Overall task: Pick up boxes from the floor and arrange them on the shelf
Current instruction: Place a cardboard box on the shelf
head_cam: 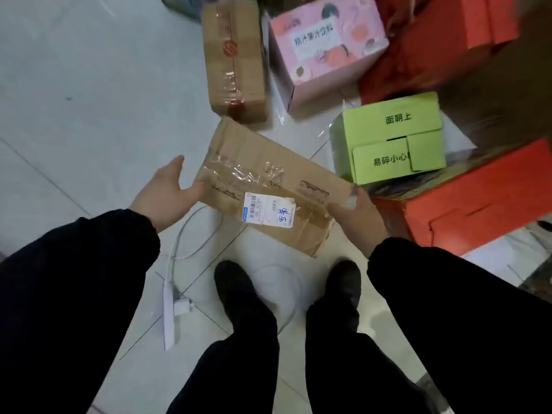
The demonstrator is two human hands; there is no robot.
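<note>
A flat brown cardboard box (268, 180) with clear tape and a white shipping label is held tilted above the tiled floor, in the middle of the view. My right hand (355, 213) grips its near right corner. My left hand (165, 192) is at its left end, palm turned toward the box and fingers spread, fingertips touching the edge. On the floor beyond lie a second taped brown box (233, 61), a pink printed box (325, 40) and a green box (391, 138). No shelf is in view.
Red boxes (478, 201) and a large brown carton (504, 94) crowd the right side. A white power strip (168, 312) with its cable lies on the tiles by my left foot. My black shoes (236, 291) stand below the held box. Bare tiles stretch to the left.
</note>
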